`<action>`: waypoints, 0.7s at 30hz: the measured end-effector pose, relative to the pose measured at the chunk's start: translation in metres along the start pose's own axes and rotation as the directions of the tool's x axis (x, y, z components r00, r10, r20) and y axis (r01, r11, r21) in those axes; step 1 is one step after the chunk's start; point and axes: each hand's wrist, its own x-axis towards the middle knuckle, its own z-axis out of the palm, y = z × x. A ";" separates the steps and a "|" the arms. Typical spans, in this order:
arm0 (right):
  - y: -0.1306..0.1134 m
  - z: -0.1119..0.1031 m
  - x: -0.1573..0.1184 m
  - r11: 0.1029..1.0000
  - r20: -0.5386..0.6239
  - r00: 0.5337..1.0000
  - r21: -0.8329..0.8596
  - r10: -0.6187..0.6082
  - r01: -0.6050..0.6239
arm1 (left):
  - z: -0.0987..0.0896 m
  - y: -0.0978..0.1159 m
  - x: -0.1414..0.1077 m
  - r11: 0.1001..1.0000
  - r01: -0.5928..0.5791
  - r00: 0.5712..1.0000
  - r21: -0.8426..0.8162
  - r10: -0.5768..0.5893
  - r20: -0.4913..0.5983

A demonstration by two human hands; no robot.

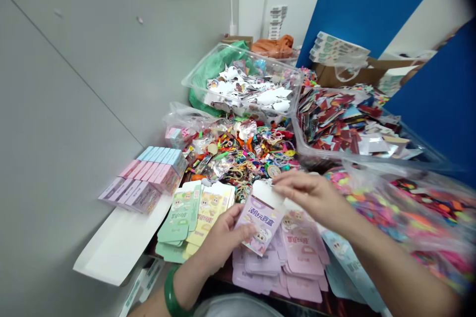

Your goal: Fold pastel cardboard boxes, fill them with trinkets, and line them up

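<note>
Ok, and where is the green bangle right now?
In the head view, the green bangle sits at the bottom, left of centre, around the wrist of the left hand, which holds the purple box.

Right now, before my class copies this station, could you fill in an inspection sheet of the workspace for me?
Surface: dark table edge, mostly covered.
Job's things: purple box, top flap raised; flat cartons in colour groups; filled-out boxes in rows at left.
Clutter: mixed trinkets heaped; bagged bright pieces at right.
Grippers: bare hands; left hand holds the box, right hand at its flap.
Cables: nothing certain; thin white vertical line, possibly conduit.
Surroundings: grey panel left, blue panels right.
</note>
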 end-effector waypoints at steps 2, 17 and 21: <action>0.017 -0.003 0.018 0.972 -0.136 0.983 -0.186 0.120 -0.144 | 0.001 -0.001 0.000 1.000 0.003 1.000 0.005 -0.003 0.005; 0.054 0.011 0.058 0.774 -0.151 0.962 -0.571 0.229 -0.274 | 0.000 -0.005 -0.001 0.998 0.035 0.999 0.059 -0.035 -0.014; 0.040 -0.072 0.020 0.721 -0.374 0.906 -0.570 0.197 -0.393 | -0.003 -0.001 -0.001 0.995 0.070 0.996 0.075 -0.065 -0.067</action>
